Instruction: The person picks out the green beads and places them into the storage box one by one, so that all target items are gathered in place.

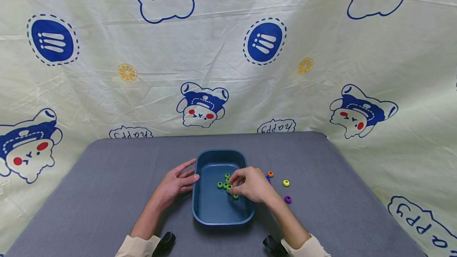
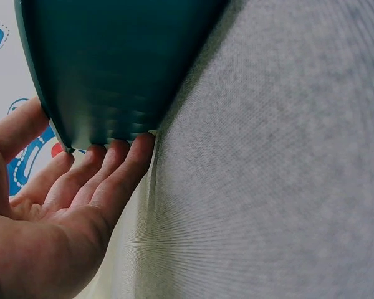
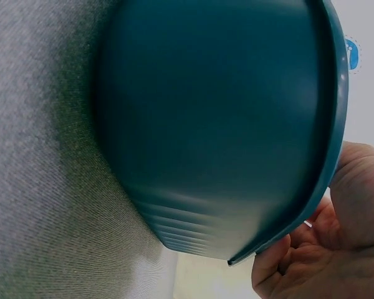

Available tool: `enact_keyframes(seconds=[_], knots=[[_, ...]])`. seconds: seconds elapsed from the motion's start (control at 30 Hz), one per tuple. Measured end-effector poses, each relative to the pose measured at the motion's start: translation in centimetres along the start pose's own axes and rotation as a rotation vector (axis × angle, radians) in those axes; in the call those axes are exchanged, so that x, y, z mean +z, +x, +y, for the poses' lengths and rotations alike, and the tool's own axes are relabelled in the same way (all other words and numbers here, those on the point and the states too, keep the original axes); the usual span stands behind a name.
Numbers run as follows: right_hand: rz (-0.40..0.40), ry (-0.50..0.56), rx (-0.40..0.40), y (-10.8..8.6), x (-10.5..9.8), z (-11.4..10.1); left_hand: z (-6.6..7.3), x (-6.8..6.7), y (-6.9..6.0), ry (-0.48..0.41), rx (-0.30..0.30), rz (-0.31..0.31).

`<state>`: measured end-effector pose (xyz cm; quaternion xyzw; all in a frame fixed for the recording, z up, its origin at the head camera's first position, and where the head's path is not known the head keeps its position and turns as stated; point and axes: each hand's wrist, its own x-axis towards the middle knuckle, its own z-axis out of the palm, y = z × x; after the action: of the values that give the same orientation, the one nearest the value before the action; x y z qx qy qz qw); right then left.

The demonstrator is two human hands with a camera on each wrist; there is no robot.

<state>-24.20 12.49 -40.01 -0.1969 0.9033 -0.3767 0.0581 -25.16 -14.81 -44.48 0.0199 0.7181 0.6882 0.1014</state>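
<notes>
A blue rectangular tub (image 1: 223,213) stands on the table with several green beads (image 1: 219,185) on its floor. My left hand (image 1: 173,185) is at its left side, the nearly straight fingers (image 2: 121,168) touching the outer wall and the thumb at the rim. Over the tub's right rim reaches my right hand (image 1: 251,183); its thumb and index finger pinch a green bead (image 1: 229,187) inside the tub, low among the others. In the right wrist view the tub wall (image 3: 218,124) hides the fingertips and the beads.
Right of the tub, on the grey tabletop (image 1: 125,177), lie an orange bead (image 1: 270,174), a yellow bead (image 1: 286,183), a purple bead (image 1: 288,199) and a blue bead (image 1: 268,179) partly hidden by my right hand. A printed cloth (image 1: 221,50) hangs behind the table.
</notes>
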Motion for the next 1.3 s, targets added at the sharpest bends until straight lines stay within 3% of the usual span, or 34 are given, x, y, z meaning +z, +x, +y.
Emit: enact_keyframes(seconds=[1.3], knots=[[-0.03, -0.016, -0.027, -0.02, -0.08, 0.12, 0.0, 0.11, -0.09, -0.001, 0.017, -0.001]])
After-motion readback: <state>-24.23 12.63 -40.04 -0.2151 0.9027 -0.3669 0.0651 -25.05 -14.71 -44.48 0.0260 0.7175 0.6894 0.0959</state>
